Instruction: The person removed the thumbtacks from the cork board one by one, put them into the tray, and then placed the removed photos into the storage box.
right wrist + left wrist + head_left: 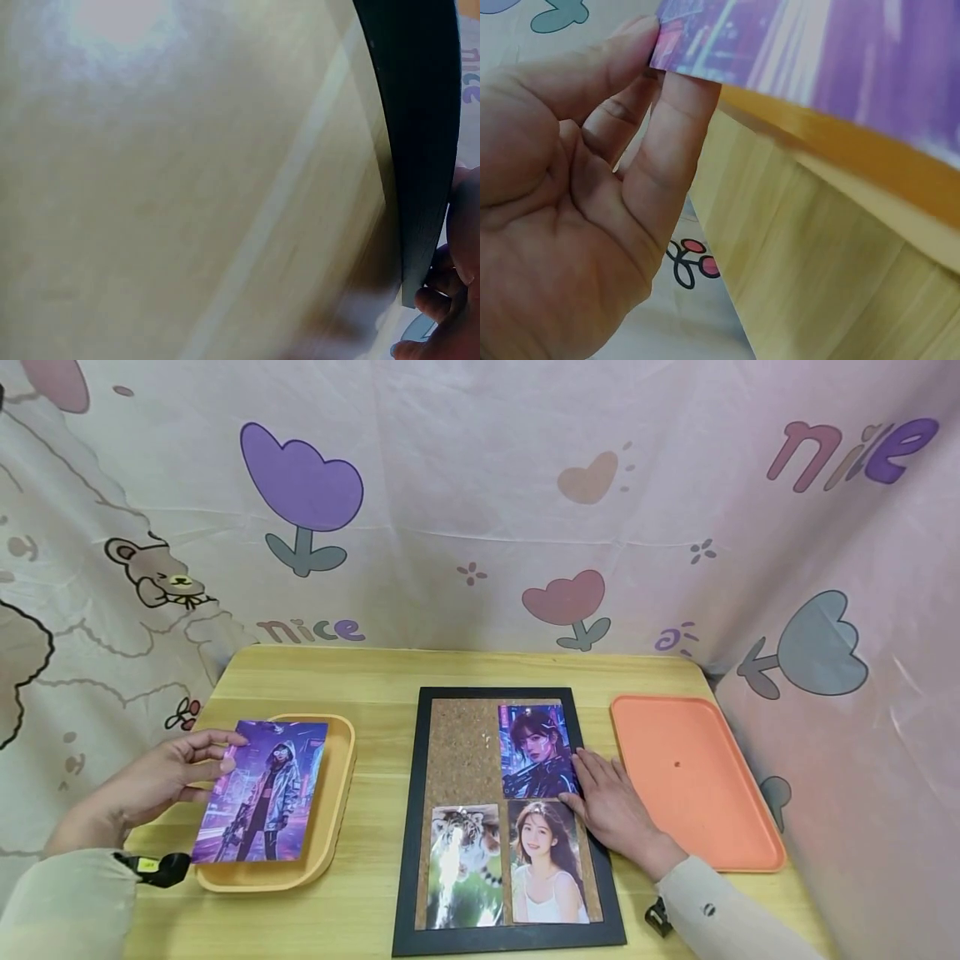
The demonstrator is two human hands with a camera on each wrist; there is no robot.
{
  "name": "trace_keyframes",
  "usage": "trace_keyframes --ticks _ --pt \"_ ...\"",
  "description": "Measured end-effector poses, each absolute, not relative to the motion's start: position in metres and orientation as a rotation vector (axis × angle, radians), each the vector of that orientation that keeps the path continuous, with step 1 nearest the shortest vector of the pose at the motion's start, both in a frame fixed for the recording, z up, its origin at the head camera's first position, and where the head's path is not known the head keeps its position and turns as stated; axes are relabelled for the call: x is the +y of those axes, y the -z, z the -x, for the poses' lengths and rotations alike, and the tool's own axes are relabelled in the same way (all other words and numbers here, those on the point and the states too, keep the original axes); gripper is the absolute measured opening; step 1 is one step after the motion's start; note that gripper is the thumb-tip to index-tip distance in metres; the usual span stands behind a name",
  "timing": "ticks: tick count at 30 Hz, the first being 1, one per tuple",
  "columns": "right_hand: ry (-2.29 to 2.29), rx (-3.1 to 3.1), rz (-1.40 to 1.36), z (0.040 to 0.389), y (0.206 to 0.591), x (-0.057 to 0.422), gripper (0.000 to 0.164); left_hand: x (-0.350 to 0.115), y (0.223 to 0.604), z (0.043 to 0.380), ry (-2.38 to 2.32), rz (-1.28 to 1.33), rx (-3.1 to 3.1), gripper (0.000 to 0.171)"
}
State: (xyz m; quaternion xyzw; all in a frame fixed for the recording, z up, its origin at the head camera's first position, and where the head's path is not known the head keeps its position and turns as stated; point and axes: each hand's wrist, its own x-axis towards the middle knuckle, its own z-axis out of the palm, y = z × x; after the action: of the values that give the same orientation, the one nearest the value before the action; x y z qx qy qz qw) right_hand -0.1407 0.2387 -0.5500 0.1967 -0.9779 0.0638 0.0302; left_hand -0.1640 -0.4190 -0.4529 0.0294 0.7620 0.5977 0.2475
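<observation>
My left hand (168, 772) pinches a purple picture card (273, 793) of a hooded figure by its left edge, thumb in front and fingers behind in the left wrist view. The card is held over a yellow tray (341, 793) and hides much of it. My right hand (615, 806) rests on the right side of a black-framed corkboard (465, 747), its fingertips beside a purple picture of a dark-haired figure (534, 752). Below that picture are a portrait photo (547, 868) and a tiger photo (465, 868). In the right wrist view, fingers (465, 232) lie against the black frame edge (416, 150).
An orange tray (697, 777) lies to the right of the corkboard, with a small dark spot in it. The wooden table (375, 672) is enclosed by a printed curtain (435, 485) at the back and sides. Bare cork shows in the board's upper left.
</observation>
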Motion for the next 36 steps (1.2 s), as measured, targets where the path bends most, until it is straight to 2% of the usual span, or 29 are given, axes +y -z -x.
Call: trace_keyframes --ticks 11,26,36 --pt "-0.232 -2.992 -0.593 0.140 0.551 0.238 0.072 -0.406 0.459 0.165 -1.500 0.005 2.152 0.029" --pt "-0.263 -2.996 -0.589 0.139 0.553 0.238 0.072 -0.400 0.458 0.164 -1.440 0.048 2.156 0.028" --pt "-0.278 -3.016 -0.585 0.139 0.553 0.239 0.071 -0.387 0.457 0.164 -1.376 0.004 2.237 0.035"
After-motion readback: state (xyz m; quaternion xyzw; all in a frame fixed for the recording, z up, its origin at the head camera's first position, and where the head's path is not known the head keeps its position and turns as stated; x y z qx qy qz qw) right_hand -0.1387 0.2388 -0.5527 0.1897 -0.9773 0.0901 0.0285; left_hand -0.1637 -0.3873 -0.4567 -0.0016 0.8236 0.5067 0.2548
